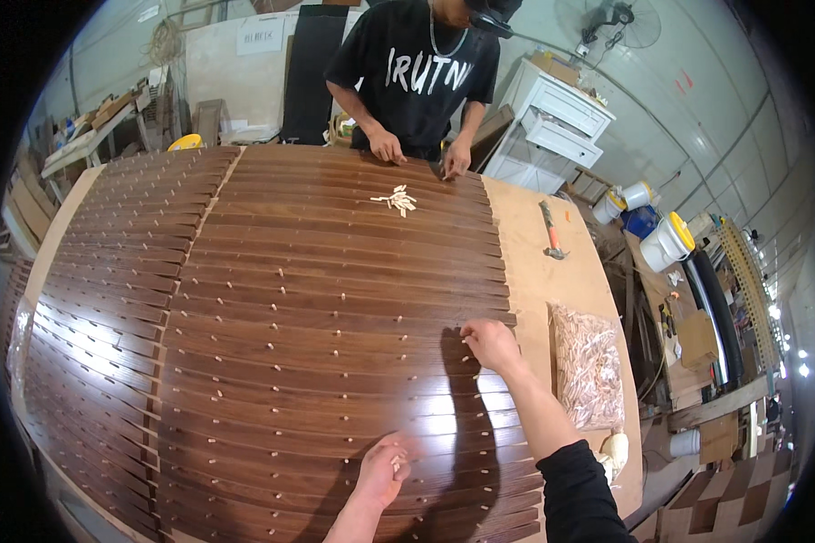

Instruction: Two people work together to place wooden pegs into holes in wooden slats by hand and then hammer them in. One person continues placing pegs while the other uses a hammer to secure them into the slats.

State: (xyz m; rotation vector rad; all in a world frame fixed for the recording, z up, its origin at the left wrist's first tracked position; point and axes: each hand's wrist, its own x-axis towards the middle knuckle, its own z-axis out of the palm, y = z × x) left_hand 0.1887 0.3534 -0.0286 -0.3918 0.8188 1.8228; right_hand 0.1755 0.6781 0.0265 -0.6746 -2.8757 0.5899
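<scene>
Dark brown wooden boards (272, 348) lie side by side across the table, with rows of short pale wooden dowels (273, 345) sticking up from them. My right hand (496, 346) reaches to the boards' right end, its fingertips pinched on a small dowel (465, 341) at the surface. Closer to me, my left hand (380, 472) hovers over the boards, slightly blurred. Its fingers are curled round a few loose dowels (396, 463). A clear plastic bag of dowels (589, 371) rests to the right of my right forearm.
A co-worker (417, 72) stands across the table, both hands at the far boards near a small dowel pile (398, 200). A claw hammer (551, 233) lies on the tan tabletop (525, 217). A second group of dowelled boards (109, 271) fills the left side. Buckets (666, 242) stand at right.
</scene>
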